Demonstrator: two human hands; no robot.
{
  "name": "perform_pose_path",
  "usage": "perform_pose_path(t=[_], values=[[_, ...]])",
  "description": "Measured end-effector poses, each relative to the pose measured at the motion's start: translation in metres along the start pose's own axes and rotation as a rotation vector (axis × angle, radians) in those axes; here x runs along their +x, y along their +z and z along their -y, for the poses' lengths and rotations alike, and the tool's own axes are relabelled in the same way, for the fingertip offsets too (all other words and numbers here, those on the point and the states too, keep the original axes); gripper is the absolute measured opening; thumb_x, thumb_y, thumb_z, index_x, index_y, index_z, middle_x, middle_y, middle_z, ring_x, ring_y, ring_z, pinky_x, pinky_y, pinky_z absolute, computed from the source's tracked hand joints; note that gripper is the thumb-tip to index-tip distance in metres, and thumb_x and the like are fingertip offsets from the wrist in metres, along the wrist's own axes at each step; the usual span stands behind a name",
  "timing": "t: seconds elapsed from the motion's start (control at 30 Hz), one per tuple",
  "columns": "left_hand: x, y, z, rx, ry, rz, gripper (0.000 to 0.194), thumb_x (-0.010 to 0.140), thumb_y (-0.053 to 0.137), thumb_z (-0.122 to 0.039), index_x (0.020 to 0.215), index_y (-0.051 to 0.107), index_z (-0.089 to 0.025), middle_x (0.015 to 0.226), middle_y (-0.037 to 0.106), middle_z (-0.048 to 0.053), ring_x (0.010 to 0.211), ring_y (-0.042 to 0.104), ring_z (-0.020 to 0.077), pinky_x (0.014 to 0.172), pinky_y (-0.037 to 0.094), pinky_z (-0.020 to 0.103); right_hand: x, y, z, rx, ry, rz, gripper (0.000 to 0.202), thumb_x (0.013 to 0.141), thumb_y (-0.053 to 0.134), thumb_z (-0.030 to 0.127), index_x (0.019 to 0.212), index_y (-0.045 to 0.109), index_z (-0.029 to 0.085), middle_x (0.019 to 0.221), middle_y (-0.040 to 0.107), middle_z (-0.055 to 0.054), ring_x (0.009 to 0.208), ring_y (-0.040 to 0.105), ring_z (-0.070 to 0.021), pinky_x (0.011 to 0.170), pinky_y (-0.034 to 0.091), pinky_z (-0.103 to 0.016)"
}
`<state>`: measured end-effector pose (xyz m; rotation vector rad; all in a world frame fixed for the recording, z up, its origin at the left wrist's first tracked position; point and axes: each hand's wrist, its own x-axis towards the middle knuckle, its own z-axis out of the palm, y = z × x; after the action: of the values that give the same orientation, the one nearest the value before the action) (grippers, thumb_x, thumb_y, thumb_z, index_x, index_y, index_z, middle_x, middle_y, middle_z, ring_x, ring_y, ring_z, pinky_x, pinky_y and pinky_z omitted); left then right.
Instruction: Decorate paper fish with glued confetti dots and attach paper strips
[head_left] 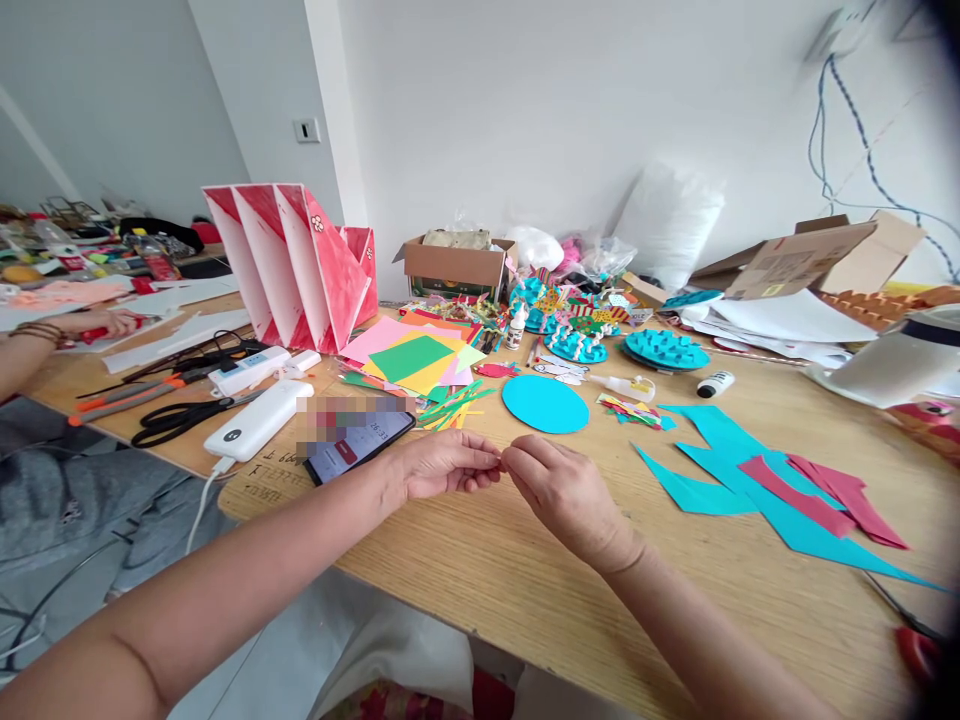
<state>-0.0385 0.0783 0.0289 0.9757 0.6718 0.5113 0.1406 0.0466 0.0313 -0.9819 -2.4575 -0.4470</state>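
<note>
My left hand (452, 464) and my right hand (562, 490) meet above the near part of the table, fingertips pinched together. Whatever sits between the fingertips is too small or hidden to name. Just beyond them lies a flat blue paper oval (546, 404). Thin green and yellow paper strips (456, 405) rest behind my left hand, and a phone (360, 440) with a lit screen is near my left wrist. To the right of my right hand are blue paper offcuts (739, 470) with red paper scraps (795, 495) over them.
Coloured paper sheets (412, 358), a white glue bottle (516, 328) and blue paper crafts (664, 348) stand farther back. On the left are black scissors (187, 415), a white power bank (259, 420) and a red-and-white file rack (300, 265). Another person's hand (112, 325) holds red-handled scissors.
</note>
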Motion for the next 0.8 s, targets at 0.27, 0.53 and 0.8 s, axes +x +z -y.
perform_pose_path(t=[0.27, 0.53, 0.8], values=[[0.003, 0.001, -0.001, 0.011, -0.035, 0.019, 0.024, 0.066, 0.069, -0.031, 0.072, 0.061, -0.01, 0.064, 0.056, 0.001, 0.054, 0.048, 0.004, 0.049, 0.03, 0.016, -0.001, -0.008, -0.004, -0.091, -0.092, 0.019, 0.021, 0.085, 0.037, 0.014, 0.077, 0.057, 0.017, 0.072, 0.057, -0.003, 0.062, 0.047, -0.0116, 0.057, 0.033, -0.023], [0.005, 0.005, -0.001, 0.083, -0.04, -0.038, 0.024, 0.059, 0.073, -0.029, 0.068, 0.059, -0.011, 0.056, 0.053, -0.003, 0.049, 0.045, 0.0033, 0.045, 0.026, 0.017, -0.007, -0.006, -0.005, 0.041, -0.014, 0.068, 0.02, 0.083, 0.038, 0.014, 0.083, 0.058, 0.017, 0.079, 0.059, -0.005, 0.067, 0.053, -0.0124, 0.059, 0.038, -0.023], [0.01, 0.013, 0.001, 0.306, 0.058, -0.143, 0.023, 0.061, 0.067, -0.031, 0.068, 0.056, -0.012, 0.06, 0.052, -0.002, 0.05, 0.045, 0.0043, 0.046, 0.029, 0.018, -0.002, -0.007, -0.015, 0.612, 0.678, 0.202, 0.015, 0.073, 0.044, 0.024, 0.067, 0.057, 0.019, 0.057, 0.057, 0.002, 0.051, 0.05, -0.0095, 0.048, 0.036, -0.019]])
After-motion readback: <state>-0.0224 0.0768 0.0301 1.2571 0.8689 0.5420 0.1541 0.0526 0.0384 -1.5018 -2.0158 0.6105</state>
